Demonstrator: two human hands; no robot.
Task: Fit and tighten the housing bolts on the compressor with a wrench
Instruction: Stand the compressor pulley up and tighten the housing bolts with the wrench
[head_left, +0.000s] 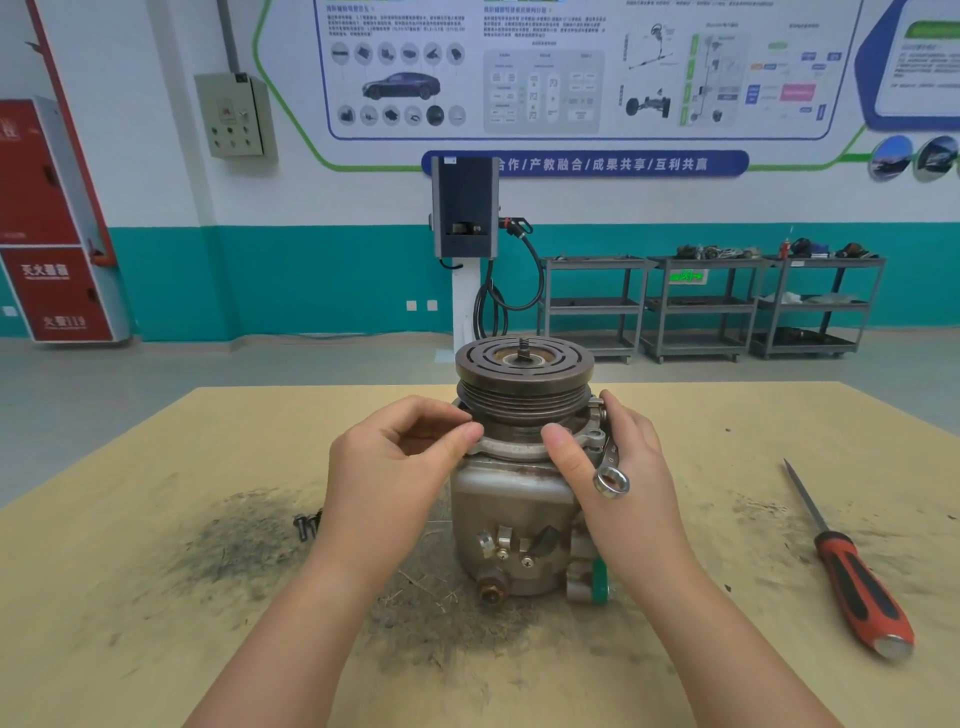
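Single head view, looking forward-down, close over table (156, 597)

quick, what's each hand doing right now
Left hand: fingers curled at the compressor flange, pinching nothing clearly visible.
Right hand: holds the wrench.

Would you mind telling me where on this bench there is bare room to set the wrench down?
Free: the stretch of table between the compressor and the red-handled file, and the far left of the bench beyond the loose bolts. Crowded: right around the compressor, where the left hand and the right hand, holding the wrench, work at the flange.
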